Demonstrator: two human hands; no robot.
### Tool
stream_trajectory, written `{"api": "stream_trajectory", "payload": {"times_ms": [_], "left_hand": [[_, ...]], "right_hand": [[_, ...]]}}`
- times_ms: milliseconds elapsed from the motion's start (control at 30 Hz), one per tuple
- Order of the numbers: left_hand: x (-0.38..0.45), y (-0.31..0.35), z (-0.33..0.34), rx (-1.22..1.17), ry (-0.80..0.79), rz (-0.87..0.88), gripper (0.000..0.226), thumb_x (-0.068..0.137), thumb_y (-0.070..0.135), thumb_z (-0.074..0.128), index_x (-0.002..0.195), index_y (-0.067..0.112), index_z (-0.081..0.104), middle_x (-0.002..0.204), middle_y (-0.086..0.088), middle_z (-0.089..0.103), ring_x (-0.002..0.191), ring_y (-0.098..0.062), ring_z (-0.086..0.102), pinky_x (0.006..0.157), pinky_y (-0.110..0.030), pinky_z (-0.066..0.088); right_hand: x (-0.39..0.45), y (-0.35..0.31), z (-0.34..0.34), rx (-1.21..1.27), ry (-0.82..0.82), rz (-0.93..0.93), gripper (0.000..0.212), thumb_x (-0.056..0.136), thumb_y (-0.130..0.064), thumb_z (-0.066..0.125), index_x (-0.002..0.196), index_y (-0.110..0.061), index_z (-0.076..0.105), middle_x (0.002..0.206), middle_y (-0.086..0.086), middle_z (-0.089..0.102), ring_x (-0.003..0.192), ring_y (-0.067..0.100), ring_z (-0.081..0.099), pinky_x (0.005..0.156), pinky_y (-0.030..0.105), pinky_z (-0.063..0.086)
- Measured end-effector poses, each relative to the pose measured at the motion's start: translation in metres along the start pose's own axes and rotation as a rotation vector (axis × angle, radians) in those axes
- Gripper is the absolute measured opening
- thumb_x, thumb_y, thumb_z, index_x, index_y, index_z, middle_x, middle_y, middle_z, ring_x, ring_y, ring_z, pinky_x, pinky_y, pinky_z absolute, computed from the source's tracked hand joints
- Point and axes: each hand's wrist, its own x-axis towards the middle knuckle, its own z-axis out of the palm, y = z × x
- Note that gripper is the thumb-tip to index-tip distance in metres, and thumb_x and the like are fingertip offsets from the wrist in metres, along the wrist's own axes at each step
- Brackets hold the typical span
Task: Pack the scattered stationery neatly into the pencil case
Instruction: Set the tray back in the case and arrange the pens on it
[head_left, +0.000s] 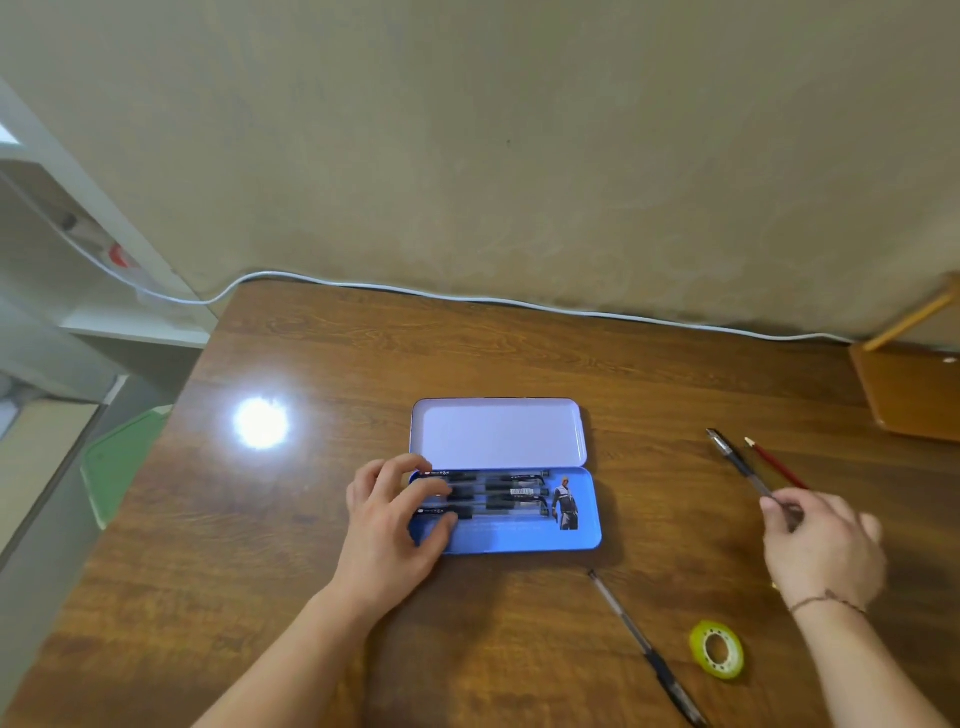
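A blue tin pencil case (519, 538) lies open mid-table, its pale lid (498, 431) folded back flat. Three black pens (509, 491) lie side by side in its tray. My left hand (395, 519) rests on the case's left end, fingers spread over the pen tips. My right hand (826, 540) is to the right of the case, its fingers closed on the lower end of a black pen (737, 460) whose cap end points away. A red pencil (776, 464) lies just right of that pen. Another black pen (644, 644) lies diagonally near the front edge, beside a yellow-green tape roll (717, 649).
The wooden table (322, 597) meets a beige wall, with a white cable (467, 297) along the back edge. An orange wooden board (914, 389) sits at the far right. A green chair (124, 457) stands off the left edge. Lamp glare (260, 422) shines left of the case.
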Motion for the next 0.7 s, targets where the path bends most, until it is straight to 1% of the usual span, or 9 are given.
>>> {"api": "stream_trajectory", "payload": {"times_ms": [67,133,200,300,367,467,533,600,700], "left_hand": [[0.004,0.013,0.003,-0.001,0.137,0.065,0.017,0.084,0.028,0.065,0.1,0.028,0.062,0.112,0.003,0.061,0.106,-0.027,0.048,0.095,-0.04,0.036],[0.009,0.036,0.009,-0.046,0.167,0.15,0.016,0.086,0.022,0.066,0.102,0.023,0.064,0.107,0.003,0.064,0.101,-0.025,0.053,0.094,-0.035,0.039],[0.012,0.067,0.015,-0.223,0.053,0.086,0.02,0.091,0.027,0.061,0.108,0.02,0.066,0.105,0.008,0.066,0.099,-0.015,0.059,0.091,-0.029,0.044],[0.013,0.104,0.019,-0.525,-0.149,-0.117,0.026,0.096,0.038,0.048,0.116,0.031,0.063,0.104,0.017,0.068,0.097,-0.004,0.063,0.085,-0.027,0.05],[0.009,0.112,0.021,-0.609,-0.138,-0.141,0.021,0.097,0.036,0.046,0.109,0.037,0.063,0.102,0.019,0.069,0.097,-0.005,0.066,0.084,-0.026,0.052],[0.003,0.103,0.018,-0.547,-0.093,-0.055,0.015,0.095,0.03,0.053,0.105,0.032,0.064,0.101,0.019,0.07,0.094,-0.001,0.066,0.08,-0.027,0.054],[0.0,0.09,0.016,-0.429,-0.082,0.094,0.014,0.097,0.029,0.055,0.107,0.025,0.065,0.099,0.014,0.069,0.089,-0.002,0.065,0.075,-0.026,0.055],[0.0,0.072,0.015,-0.296,-0.085,0.244,0.018,0.097,0.029,0.057,0.11,0.02,0.066,0.093,0.008,0.067,0.08,-0.009,0.063,0.069,-0.022,0.052],[-0.004,0.051,0.013,-0.161,-0.146,0.343,0.019,0.095,0.028,0.062,0.111,0.018,0.066,0.087,0.005,0.064,0.073,-0.014,0.059,0.063,-0.023,0.049]], "right_hand": [[-0.016,-0.018,-0.005,0.157,0.115,-0.105,0.023,0.092,-0.032,0.054,0.094,-0.015,0.07,0.102,0.009,0.068,0.094,0.033,0.051,0.073,0.036,0.042],[-0.044,-0.047,-0.014,0.346,0.157,-0.237,0.029,0.09,-0.035,0.049,0.092,-0.014,0.069,0.094,0.002,0.067,0.095,0.029,0.052,0.079,0.035,0.04],[-0.08,-0.082,-0.019,0.573,0.123,-0.321,0.026,0.085,-0.038,0.053,0.086,-0.017,0.069,0.086,-0.006,0.065,0.09,0.023,0.052,0.079,0.03,0.039],[-0.129,-0.126,-0.019,0.855,0.043,-0.381,0.022,0.082,-0.037,0.06,0.085,-0.017,0.071,0.086,-0.018,0.061,0.085,0.014,0.054,0.079,0.024,0.043],[-0.145,-0.138,-0.013,0.894,-0.01,-0.475,0.02,0.082,-0.033,0.06,0.088,-0.018,0.072,0.088,-0.025,0.059,0.086,0.01,0.054,0.079,0.024,0.046],[-0.149,-0.135,-0.009,0.958,-0.133,-0.547,0.015,0.082,-0.024,0.059,0.094,-0.029,0.067,0.095,-0.026,0.062,0.091,0.008,0.057,0.082,0.028,0.049],[-0.15,-0.128,-0.016,1.184,-0.255,-0.445,0.021,0.083,-0.015,0.059,0.1,-0.026,0.065,0.092,-0.007,0.067,0.083,0.018,0.063,0.077,0.037,0.053],[-0.148,-0.118,-0.027,1.336,-0.296,-0.395,0.031,0.083,-0.015,0.061,0.113,-0.022,0.063,0.092,0.001,0.068,0.082,0.02,0.065,0.077,0.032,0.055],[-0.135,-0.109,-0.031,1.048,-0.146,-0.7,0.024,0.083,-0.027,0.066,0.101,-0.012,0.07,0.093,-0.005,0.068,0.086,0.01,0.066,0.076,0.025,0.054]]}}
